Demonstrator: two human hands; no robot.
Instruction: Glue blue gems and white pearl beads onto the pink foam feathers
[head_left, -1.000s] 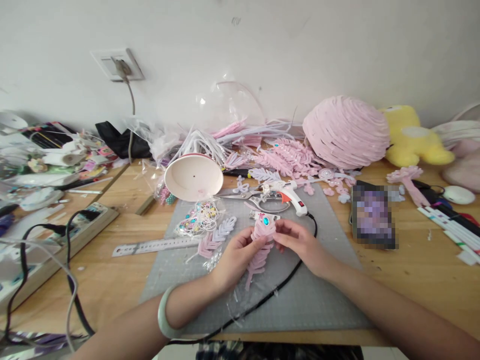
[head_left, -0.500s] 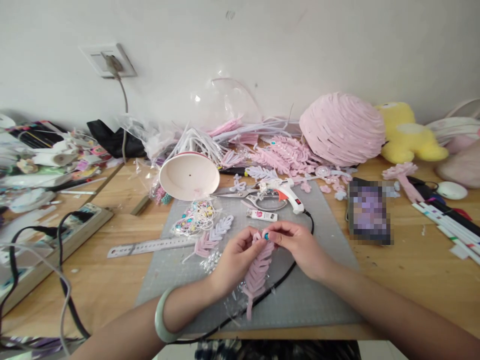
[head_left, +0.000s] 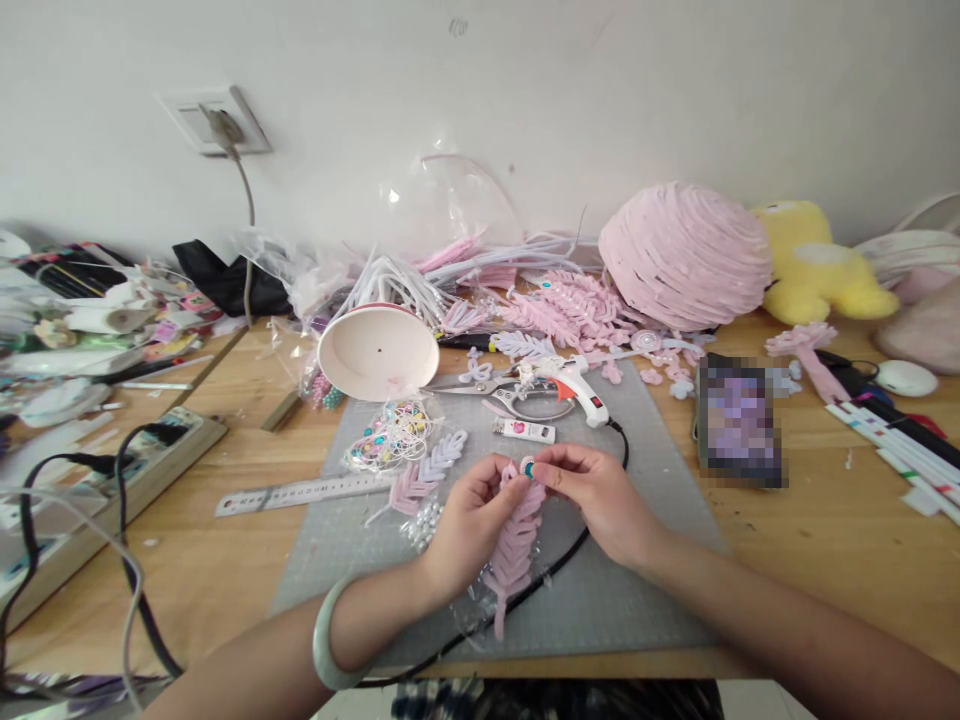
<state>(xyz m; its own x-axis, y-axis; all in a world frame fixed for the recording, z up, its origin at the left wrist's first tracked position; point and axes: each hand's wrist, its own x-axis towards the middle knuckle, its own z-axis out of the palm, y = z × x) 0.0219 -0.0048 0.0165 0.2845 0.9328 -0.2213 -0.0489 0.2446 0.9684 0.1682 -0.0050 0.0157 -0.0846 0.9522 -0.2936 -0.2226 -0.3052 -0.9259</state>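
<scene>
My left hand [head_left: 466, 518] is closed on the upper part of a pink feather-shaped ornament [head_left: 514, 546], which hangs down over the grey cutting mat [head_left: 622, 590]. My right hand [head_left: 596, 490] pinches the ornament's top, where a small blue gem [head_left: 529, 468] sits between the fingertips of both hands. A pale green bangle [head_left: 327, 634] circles my left wrist. A black cable [head_left: 551, 572] runs under the ornament toward the white glue gun [head_left: 571, 386].
Scissors [head_left: 504, 394], a small white tag [head_left: 525, 431], loose beads [head_left: 390, 436], other feather pieces [head_left: 424, 470] and a steel ruler [head_left: 300, 493] lie nearby. A tipped cup [head_left: 378, 350], pink ball [head_left: 686, 255], yellow plush [head_left: 814, 260], phone [head_left: 736, 420] and power strip [head_left: 112, 480] surround the mat.
Both hands drew the ornament a little nearer me and lower. The fingertips have closed in around the blue gem at its top.
</scene>
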